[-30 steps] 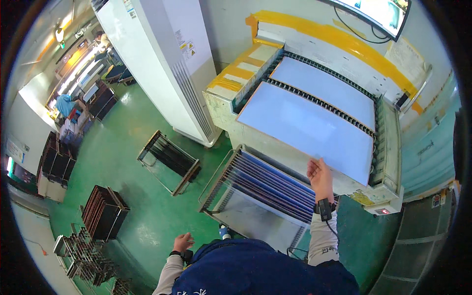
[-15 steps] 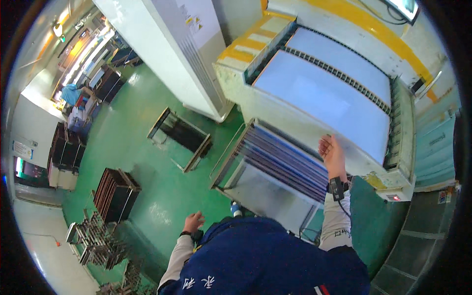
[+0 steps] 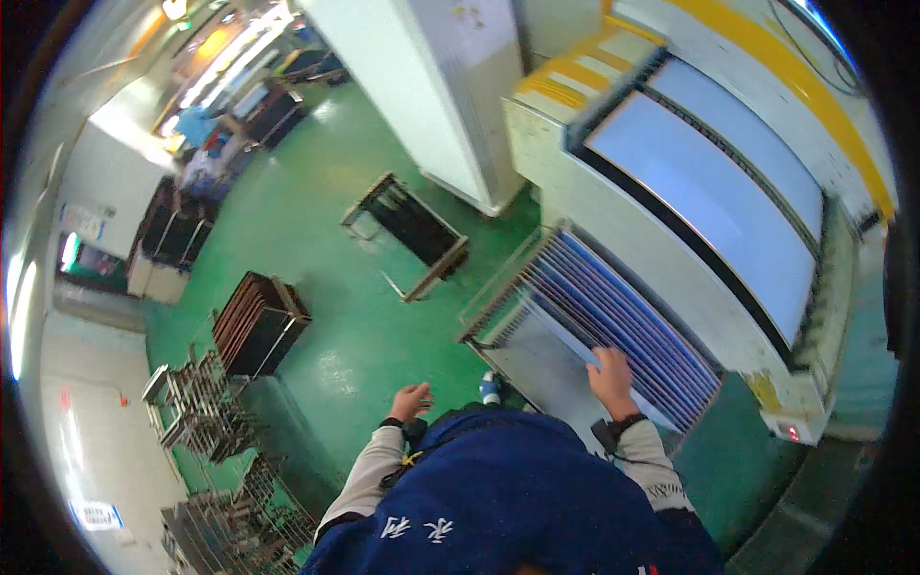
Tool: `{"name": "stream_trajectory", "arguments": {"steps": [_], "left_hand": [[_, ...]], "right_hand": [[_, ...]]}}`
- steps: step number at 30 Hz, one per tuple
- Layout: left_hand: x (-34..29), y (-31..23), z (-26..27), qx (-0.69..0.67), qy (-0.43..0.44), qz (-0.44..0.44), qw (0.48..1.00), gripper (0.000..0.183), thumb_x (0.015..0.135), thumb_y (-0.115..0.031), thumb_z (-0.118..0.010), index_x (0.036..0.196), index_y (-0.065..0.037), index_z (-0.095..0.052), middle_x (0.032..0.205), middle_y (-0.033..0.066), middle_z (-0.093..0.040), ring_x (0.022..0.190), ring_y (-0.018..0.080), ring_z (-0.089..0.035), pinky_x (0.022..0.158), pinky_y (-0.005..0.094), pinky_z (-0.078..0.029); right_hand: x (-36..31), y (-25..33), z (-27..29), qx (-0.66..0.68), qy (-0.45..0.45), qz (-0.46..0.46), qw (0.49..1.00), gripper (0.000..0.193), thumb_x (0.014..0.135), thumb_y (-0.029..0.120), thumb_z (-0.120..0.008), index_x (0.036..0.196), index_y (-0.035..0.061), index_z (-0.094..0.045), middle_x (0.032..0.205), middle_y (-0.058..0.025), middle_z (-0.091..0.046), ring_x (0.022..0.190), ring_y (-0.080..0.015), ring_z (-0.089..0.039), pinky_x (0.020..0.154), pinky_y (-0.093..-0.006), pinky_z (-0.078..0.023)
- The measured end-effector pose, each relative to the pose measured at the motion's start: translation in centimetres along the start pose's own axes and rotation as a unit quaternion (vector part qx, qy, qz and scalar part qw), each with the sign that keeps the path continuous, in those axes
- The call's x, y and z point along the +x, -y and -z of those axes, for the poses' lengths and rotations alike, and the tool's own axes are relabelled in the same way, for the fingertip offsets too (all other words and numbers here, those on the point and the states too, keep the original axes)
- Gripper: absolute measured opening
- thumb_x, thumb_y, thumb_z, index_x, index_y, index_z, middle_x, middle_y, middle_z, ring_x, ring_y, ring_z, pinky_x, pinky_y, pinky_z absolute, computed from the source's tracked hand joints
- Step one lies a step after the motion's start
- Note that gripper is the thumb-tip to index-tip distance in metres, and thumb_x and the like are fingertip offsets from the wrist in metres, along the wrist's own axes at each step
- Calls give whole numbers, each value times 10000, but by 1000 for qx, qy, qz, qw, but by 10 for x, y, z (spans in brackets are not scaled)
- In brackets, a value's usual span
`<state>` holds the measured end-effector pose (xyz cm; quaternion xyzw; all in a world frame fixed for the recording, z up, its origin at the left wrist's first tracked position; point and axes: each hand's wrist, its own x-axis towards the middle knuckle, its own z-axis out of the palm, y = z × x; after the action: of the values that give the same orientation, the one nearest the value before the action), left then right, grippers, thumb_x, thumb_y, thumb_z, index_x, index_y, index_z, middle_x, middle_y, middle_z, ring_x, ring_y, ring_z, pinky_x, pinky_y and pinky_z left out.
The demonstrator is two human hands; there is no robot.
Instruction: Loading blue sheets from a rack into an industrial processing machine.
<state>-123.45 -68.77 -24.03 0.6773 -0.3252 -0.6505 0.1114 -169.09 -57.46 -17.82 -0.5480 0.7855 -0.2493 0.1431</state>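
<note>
My right hand (image 3: 610, 381) is at the near side of a wheeled rack (image 3: 565, 379) that holds a row of upright thin panels (image 3: 623, 316). Its fingers are closed on the upper edge of a pale panel (image 3: 558, 328), the nearest in the row. Over the green floor to the left hangs my left hand (image 3: 410, 402), empty, its fingers loosely bent and apart. Dark bands circle both wrists, a cable running from the right one. Beyond the rack stands a pale machine (image 3: 661, 240) with large bluish-white sheets (image 3: 704, 201) lying on its bed.
A smaller rack of dark panels (image 3: 407, 225) stands ahead on the floor, near a white cabinet (image 3: 431, 96). At left are a stack of brown-edged panels (image 3: 259, 326) and several metal frames (image 3: 201, 407). A person in blue (image 3: 198, 129) is at the far left.
My right hand has come down from beside the machine to the rack's near panel. A dark strip now shows along the bed's near edge. The whole view has shifted, moving the scene rightward.
</note>
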Motion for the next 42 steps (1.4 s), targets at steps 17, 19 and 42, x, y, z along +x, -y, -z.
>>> {"name": "stream_trajectory", "arguments": {"steps": [17, 19, 42], "left_hand": [[-3, 15, 6, -20, -26, -13, 999, 467, 828, -406, -609, 1051, 2, -567, 887, 96, -642, 682, 178, -625, 483, 271, -470], [2, 18, 7, -24, -26, -12, 999, 476, 826, -411, -610, 1061, 0, -565, 901, 97, -644, 683, 175, -626, 471, 266, -468], [10, -10, -4, 28, -16, -10, 999, 433, 816, -401, -619, 1012, -17, -588, 864, 67, -644, 631, 152, -604, 504, 274, -491]], "right_hand": [[5, -7, -40, -178, 140, -77, 971, 123, 741, 131, -607, 799, 23, -612, 830, -186, -621, 827, -348, -616, 716, -452, -484], [5, -20, -47, -188, 158, -82, 966, 121, 729, 123, -614, 799, 24, -617, 827, -189, -628, 824, -350, -618, 719, -459, -481], [20, -10, 165, 71, -174, -115, 976, 204, 805, 174, -589, 726, -4, -529, 693, -134, -520, 650, -251, -493, 572, -404, -372]]}}
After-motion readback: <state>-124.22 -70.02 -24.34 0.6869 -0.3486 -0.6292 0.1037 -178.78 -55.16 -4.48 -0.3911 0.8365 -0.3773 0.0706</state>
